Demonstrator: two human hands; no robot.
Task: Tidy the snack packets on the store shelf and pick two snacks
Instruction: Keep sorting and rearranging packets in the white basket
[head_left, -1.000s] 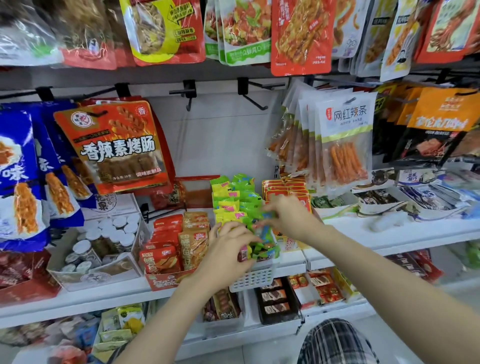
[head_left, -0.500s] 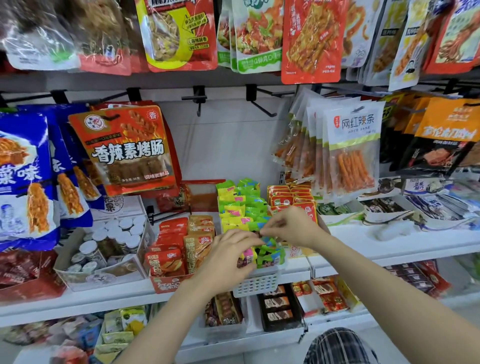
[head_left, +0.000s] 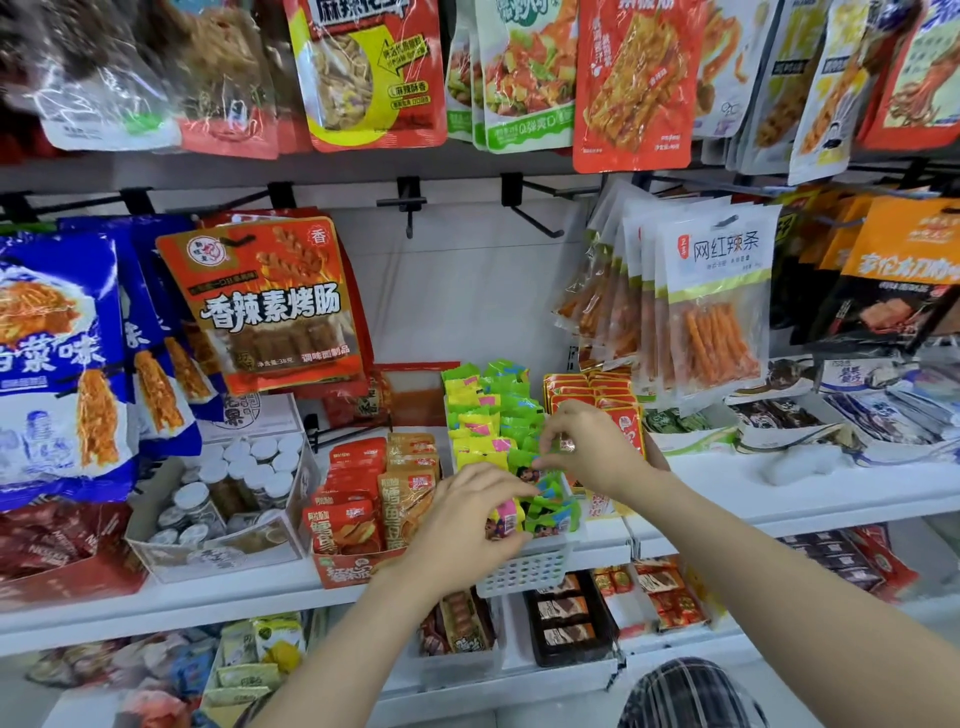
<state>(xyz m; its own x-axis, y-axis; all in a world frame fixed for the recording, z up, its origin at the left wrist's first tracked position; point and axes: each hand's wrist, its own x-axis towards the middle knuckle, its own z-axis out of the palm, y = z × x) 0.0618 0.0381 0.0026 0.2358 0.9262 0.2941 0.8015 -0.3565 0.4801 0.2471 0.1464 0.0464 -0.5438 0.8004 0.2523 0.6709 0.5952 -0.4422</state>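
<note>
White perforated plastic basket (head_left: 524, 571) on the shelf edge, packed with small green and yellow snack packets (head_left: 480, 421) running front to back. Left hand (head_left: 462, 525) pinches the front packets; right hand (head_left: 592, 452) pinches one mid-row, nearer the back.

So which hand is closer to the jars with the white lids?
The left hand. It's over the white basket, right of the jars. The right hand is farther right, by the green packets.
</note>
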